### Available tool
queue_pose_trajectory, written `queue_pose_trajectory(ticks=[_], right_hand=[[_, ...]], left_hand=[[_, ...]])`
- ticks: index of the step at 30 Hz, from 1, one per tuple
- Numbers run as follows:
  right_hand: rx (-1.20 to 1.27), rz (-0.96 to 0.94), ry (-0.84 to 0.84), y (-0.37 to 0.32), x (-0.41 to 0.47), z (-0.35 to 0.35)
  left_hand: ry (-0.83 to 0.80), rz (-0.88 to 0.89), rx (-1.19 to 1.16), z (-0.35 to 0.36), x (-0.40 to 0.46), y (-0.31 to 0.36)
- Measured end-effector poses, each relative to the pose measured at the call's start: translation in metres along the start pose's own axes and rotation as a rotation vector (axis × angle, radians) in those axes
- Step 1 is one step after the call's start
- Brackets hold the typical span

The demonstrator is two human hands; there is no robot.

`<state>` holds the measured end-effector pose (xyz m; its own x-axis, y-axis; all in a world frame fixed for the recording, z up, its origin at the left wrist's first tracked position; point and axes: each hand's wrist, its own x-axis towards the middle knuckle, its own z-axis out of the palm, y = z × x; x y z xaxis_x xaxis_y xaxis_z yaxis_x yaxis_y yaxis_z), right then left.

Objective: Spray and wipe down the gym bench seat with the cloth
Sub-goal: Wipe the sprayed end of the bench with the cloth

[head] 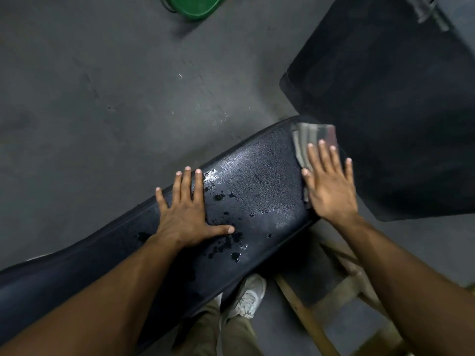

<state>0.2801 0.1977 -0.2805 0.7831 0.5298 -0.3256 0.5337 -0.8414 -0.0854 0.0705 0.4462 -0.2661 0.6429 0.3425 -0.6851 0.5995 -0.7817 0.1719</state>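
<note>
- Grey concrete floor [102,98] is filling the background, with a green round object [192,6] lying at the top edge and a black rubber mat [385,98] spreading across the upper right.
- Running diagonally from lower left to upper right, the dark padded bench seat [257,181] is glistening with wet patches and dark droplets across its middle.
- Lying flat near the seat's far edge, the left hand [185,214] is pressing palm-down on the pad with fingers spread, gripping nothing.
- At the seat's upper right end, the right hand [331,186] is pressing open and flat on the cloth [308,140], pinning it against the pad rather than clutching it.
- That grey cloth is lying folded at the end corner of the seat, sticking out beyond the fingertips [321,143] and partly hiding under the palm.
- Below the seat's near edge, a white shoe [246,296] and olive trouser leg [231,335] are showing.
- A wooden frame [321,317] is standing on the floor at lower right, beside the seat's end.
</note>
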Motion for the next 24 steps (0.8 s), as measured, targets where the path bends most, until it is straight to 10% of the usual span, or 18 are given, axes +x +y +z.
queue_pose_trajectory(ticks=[13,19,24], right_hand=[[0.002,-0.338,-0.022,-0.081,-0.106,0.05],[0.098,0.068,0.083,-0.001,-0.072,0.043],[0.307,0.277,0.127,-0.061,-0.075,0.049]], left_hand=[[0.046,-0.006,0.008,0.005,0.0,0.0],[0.077,0.018,0.006,0.009,0.002,-0.004],[0.075,0.024,0.001,0.009,0.002,-0.004]])
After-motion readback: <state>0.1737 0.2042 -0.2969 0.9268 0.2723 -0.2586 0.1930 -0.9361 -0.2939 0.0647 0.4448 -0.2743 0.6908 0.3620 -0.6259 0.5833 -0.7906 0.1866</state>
